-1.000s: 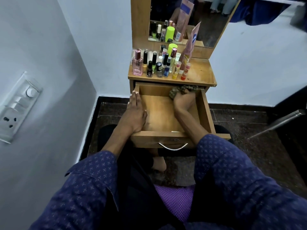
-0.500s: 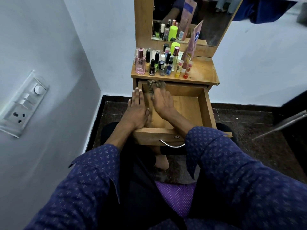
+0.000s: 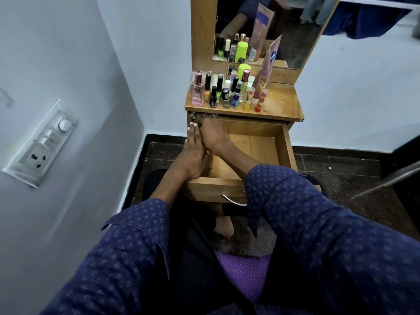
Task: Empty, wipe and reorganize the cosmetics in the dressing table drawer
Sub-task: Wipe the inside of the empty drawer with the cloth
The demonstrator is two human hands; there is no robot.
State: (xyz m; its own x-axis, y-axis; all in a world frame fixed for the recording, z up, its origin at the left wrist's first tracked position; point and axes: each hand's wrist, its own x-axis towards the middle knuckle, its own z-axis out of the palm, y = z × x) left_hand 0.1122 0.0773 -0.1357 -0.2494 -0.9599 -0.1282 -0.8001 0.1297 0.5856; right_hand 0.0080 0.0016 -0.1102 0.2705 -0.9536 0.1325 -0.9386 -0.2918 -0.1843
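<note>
The wooden drawer (image 3: 285,151) of the dressing table stands pulled out, its bare floor showing. My left hand (image 3: 193,153) lies flat with straight fingers along the drawer's left wall. My right hand (image 3: 212,135) presses a patterned cloth (image 3: 195,116) into the far left corner of the drawer; most of the cloth is hidden under the hand and the tabletop. Several cosmetics stand on the tabletop (image 3: 279,103): a pink perfume bottle (image 3: 197,92), nail polish bottles (image 3: 213,97), a lime green bottle (image 3: 244,69) and a pink tube (image 3: 263,71).
A mirror (image 3: 272,26) rises behind the cosmetics. A wall with a switch and socket plate (image 3: 41,144) is close on the left. A metal handle (image 3: 233,200) hangs on the drawer front. A dark frame with a metal leg (image 3: 386,180) stands at right.
My right hand has swept the cloth from the far right of the drawer across to the far left corner. My left hand has stayed on the left wall.
</note>
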